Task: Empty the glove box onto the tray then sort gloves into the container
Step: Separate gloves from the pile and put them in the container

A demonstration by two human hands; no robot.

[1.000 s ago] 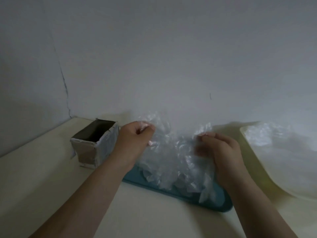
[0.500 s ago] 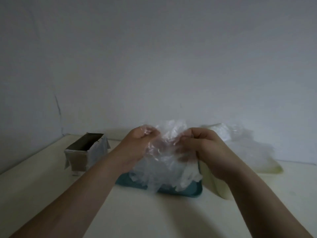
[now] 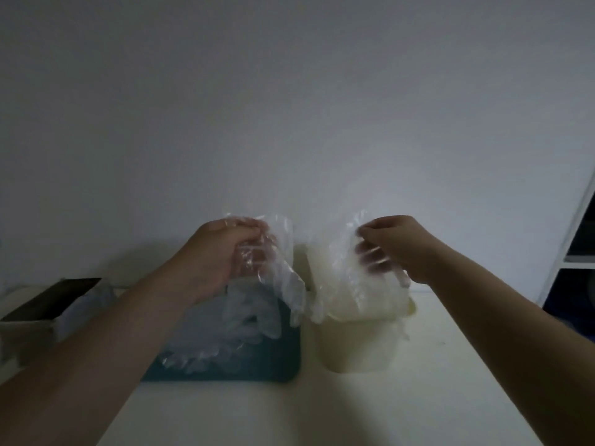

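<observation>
Left hand [image 3: 222, 252] raised over the teal tray [image 3: 277, 365], fingers curled and pinching a clear plastic glove [image 3: 283, 272] that hangs down toward the tray. Right hand [image 3: 396, 246] up over the pale yellow container [image 3: 357, 346], pinching a second clear glove [image 3: 341, 265] (draped against the container's top). Loose glove pile [image 3: 225, 333] lies on the tray mid-worktop [image 3: 322, 413]. Glove box [image 3: 48, 304] open at the worktop's left edge. Container just beside the tray's right edge.

No legible text or labels
</observation>
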